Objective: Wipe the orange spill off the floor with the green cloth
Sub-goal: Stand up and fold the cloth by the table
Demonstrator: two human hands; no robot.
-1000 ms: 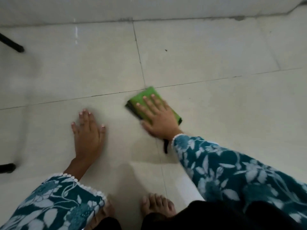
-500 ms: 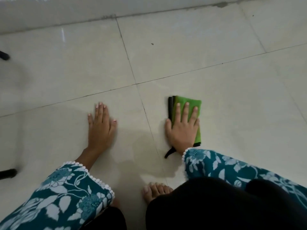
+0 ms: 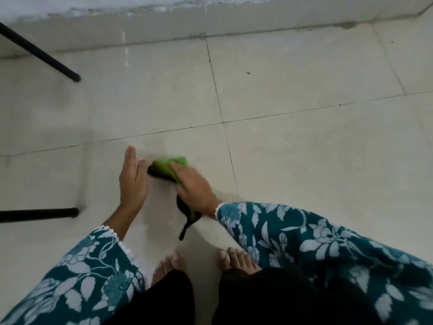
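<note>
The green cloth (image 3: 166,167), black underneath with a black loop trailing behind, lies bunched on the pale tile floor (image 3: 304,148). My right hand (image 3: 194,187) covers its near part and grips it. My left hand (image 3: 132,179) stands on edge just to the left, fingers straight, its thumb touching the cloth's left end. No orange spill shows on the tiles; the floor around the cloth looks faintly wet.
Two black furniture legs stand at the left, one (image 3: 39,52) slanting from the far corner and one (image 3: 39,213) near my left wrist. A wall skirting (image 3: 234,22) runs along the far edge. My bare feet (image 3: 236,259) rest just behind the hands.
My right hand has dragged the cloth leftward across the tile joint and bunched it. My left hand has lifted from flat on the floor onto its edge beside the cloth.
</note>
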